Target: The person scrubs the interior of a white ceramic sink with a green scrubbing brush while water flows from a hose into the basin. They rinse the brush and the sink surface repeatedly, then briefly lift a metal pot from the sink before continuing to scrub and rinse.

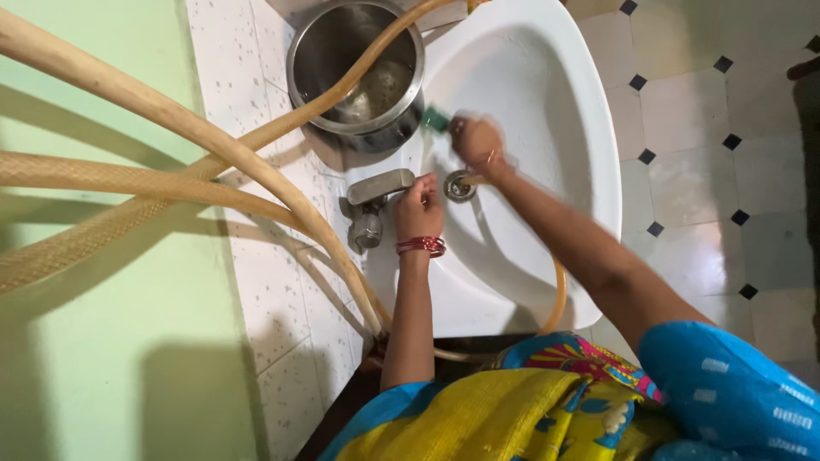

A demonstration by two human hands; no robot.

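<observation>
I look straight down at a white wash basin (589, 154) fixed to a tiled wall. My left hand (418, 209), with red bangles at the wrist, rests at the metal tap (376, 201), fingers curled by its lever. My right hand (478, 145) is blurred inside the bowl, just above the metal drain (459, 185), and grips a green scrubber (436, 119). A steel pot (357, 68) sits on the basin's rim beside the tap, with a tan hose (256, 137) crossing over it.
Several tan hoses (128, 183) run along the green wall (85, 367) and white speckled tiles (282, 299); one loops under the basin's front edge. White floor tiles (709, 128) with small black diamonds lie to the right. My blue and yellow clothing fills the bottom.
</observation>
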